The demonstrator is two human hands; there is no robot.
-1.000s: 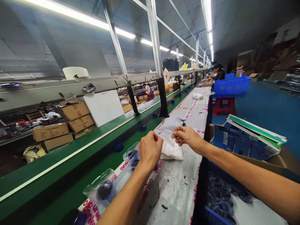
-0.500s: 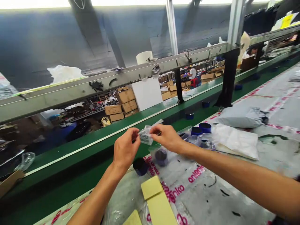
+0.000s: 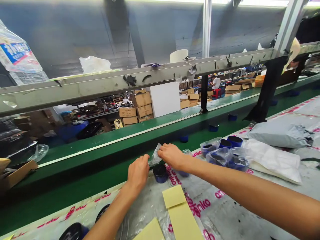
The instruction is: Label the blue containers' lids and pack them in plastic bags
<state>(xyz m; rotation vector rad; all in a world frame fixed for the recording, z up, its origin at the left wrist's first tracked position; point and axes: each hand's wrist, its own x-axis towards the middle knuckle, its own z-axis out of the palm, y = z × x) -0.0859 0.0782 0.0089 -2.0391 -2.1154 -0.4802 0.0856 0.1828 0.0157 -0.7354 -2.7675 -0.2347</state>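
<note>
Between my hands, a small clear plastic bag (image 3: 155,155) is stretched over the edge of the green belt. My right hand (image 3: 172,156) pinches its upper right side. My left hand (image 3: 138,171) has its fingers closed at the bag's left edge. Just below the bag stands a dark blue round piece with a black top (image 3: 160,174) on the printed table cover. Another blue piece in clear plastic (image 3: 184,173) is partly hidden behind my right wrist. Yellow paper envelopes (image 3: 185,213) lie in front of me.
Several bagged blue pieces (image 3: 220,156) sit to the right beside a white folded pouch (image 3: 272,160) and a grey plastic parcel (image 3: 282,135). Loose blue pieces (image 3: 184,138) rest on the green conveyor belt (image 3: 100,170). A metal rail (image 3: 100,83) crosses above it.
My view has turned left. Both hands have come lower and nearer the table edge with the plastic bag, which now hangs close above the blue round piece.
</note>
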